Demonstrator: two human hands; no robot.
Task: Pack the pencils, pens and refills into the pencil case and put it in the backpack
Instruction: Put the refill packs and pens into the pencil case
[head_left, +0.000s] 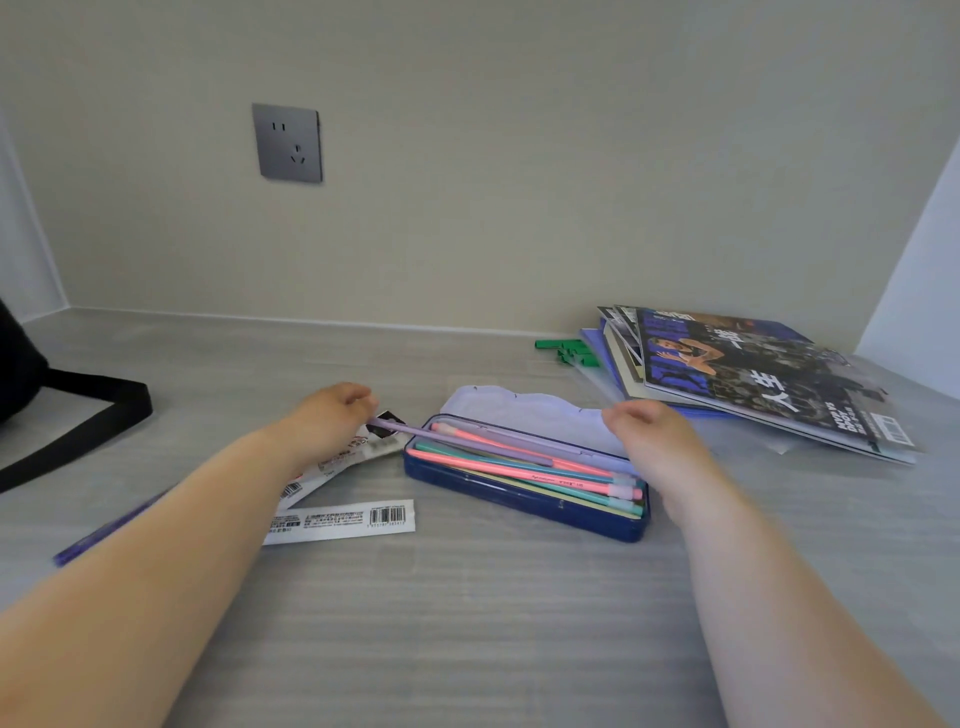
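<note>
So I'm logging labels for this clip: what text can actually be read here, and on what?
"人生", upside down: top magazine.
Its smaller white cover print: too blurred.
White refill packet: barcode and digits, too small.
Pink pencil imprint: unreadable.
Wall socket: no text.

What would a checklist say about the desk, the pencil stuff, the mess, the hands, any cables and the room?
Surface: pale grey wood-grain desk.
Job's things: open dark-blue tin pencil case holding pink and teal pencils; lilac pencil half in; black backpack far left.
Clutter: white barcoded packets, purple pen, magazine stack, green clips.
Grippers: left hand holds the lilac pencil; right hand at the lid.
Cables: nothing seen.
Surroundings: beige wall, grey socket.
</note>
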